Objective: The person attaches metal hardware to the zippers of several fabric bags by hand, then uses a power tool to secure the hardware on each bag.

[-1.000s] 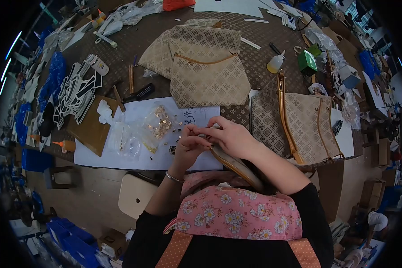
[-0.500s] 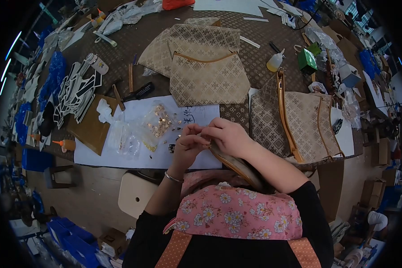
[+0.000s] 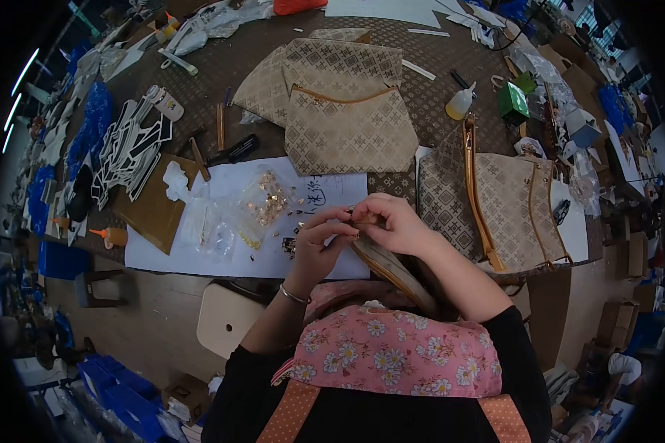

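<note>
My left hand (image 3: 319, 247), with a bracelet at the wrist, is closed in a pinch at the near edge of the table. My right hand (image 3: 397, 225) meets it there, fingertips bent together around the upper end of a beige handbag piece (image 3: 403, 275) with tan trim. This piece slants down from my fingers towards my lap, partly under my right forearm. A small shiny bit shows at the left fingertips, too small to name. Gold-coloured metal fittings (image 3: 268, 201) lie in a clear plastic bag left of my hands, with dark loose fittings (image 3: 289, 245) closer by.
Patterned bags (image 3: 351, 133) lie ahead, and another with tan trim (image 3: 511, 199) to the right. A glue bottle (image 3: 460, 102) and a green box (image 3: 513, 103) stand at the back right. White-edged cutouts (image 3: 131, 151), a hammer (image 3: 199, 159) and an orange-tipped bottle (image 3: 111, 236) are left.
Both hands stay together at the bag piece's end. The right fingers have shifted and bent lower, and the left fingers have spread a little. The whole view has moved slightly.
</note>
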`<state>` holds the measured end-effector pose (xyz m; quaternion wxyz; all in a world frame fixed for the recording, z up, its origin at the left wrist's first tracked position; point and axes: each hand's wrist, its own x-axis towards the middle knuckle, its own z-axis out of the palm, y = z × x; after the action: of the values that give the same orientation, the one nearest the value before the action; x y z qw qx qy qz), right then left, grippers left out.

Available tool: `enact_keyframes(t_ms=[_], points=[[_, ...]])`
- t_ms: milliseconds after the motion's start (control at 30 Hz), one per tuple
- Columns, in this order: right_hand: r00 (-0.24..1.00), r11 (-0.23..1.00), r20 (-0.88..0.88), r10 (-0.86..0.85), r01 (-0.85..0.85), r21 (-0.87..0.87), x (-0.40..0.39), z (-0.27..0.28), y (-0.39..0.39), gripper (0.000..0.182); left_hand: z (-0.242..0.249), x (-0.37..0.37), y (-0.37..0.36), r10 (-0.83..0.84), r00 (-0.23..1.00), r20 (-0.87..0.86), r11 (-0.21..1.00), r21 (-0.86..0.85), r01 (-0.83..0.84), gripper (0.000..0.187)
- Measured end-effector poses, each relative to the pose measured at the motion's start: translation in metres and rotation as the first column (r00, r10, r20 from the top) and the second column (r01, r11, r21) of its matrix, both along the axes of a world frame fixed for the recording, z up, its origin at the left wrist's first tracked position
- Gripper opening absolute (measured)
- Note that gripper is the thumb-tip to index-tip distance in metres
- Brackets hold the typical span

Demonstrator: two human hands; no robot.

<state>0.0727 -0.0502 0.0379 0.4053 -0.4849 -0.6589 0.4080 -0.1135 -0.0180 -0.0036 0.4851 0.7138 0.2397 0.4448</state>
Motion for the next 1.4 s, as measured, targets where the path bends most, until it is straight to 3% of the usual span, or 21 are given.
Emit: enact_keyframes(t_ms=[67,133,200,333,433,867,1133,1267,1333,1400], points=[[1.000,1.000,0.004,0.006,-0.007,0.030,0.003,-0.009,0.002,0.012,-0.004,0.001,0.001,-0.031,0.999,0.015,0.999,-0.004,0.031,0.014],[1.000,0.998,0.009,0.014,-0.015,0.058,0.005,-0.014,0.004,0.012,-0.008,0.003,0.001,0.022,0.984,0.176,0.956,-0.291,0.030,0.012],[0.992,0.990,0.119,0.053,-0.067,0.124,0.006,-0.015,0.006,0.012,-0.005,0.005,0.001,0.053,0.986,0.160,0.946,-0.325,0.002,0.011],[0.989,0.985,0.133,0.066,-0.085,0.147,0.005,-0.011,0.007,0.010,-0.001,0.004,0.003,0.076,0.986,0.150,0.903,-0.431,-0.004,0.011],[0.985,0.993,0.161,0.066,-0.080,0.084,0.004,-0.005,0.006,0.008,0.002,0.000,0.007,0.013,0.992,0.129,0.893,-0.448,0.046,0.011],[0.979,0.985,0.193,0.059,-0.088,0.149,0.001,-0.008,0.005,0.006,0.006,-0.007,0.011,-0.051,0.997,0.061,0.900,-0.431,0.072,0.010],[0.981,0.983,0.186,0.049,-0.081,0.166,-0.001,-0.008,0.004,0.005,0.009,-0.004,0.011,-0.047,0.999,-0.027,0.954,-0.296,0.037,0.010],[0.995,0.992,0.100,-0.001,-0.011,0.125,-0.003,-0.008,0.003,0.011,0.010,0.002,0.009,-0.023,0.999,0.048,0.949,-0.313,0.037,0.011],[0.999,0.994,0.049,-0.009,0.003,0.106,-0.001,-0.008,0.003,0.014,0.012,0.005,0.007,-0.070,0.980,0.185,0.941,-0.313,0.126,0.014],[0.995,0.995,0.099,0.019,-0.028,0.095,0.000,-0.009,0.004,0.020,0.006,0.003,0.008,-0.081,0.988,0.135,0.953,-0.280,0.116,0.014]])
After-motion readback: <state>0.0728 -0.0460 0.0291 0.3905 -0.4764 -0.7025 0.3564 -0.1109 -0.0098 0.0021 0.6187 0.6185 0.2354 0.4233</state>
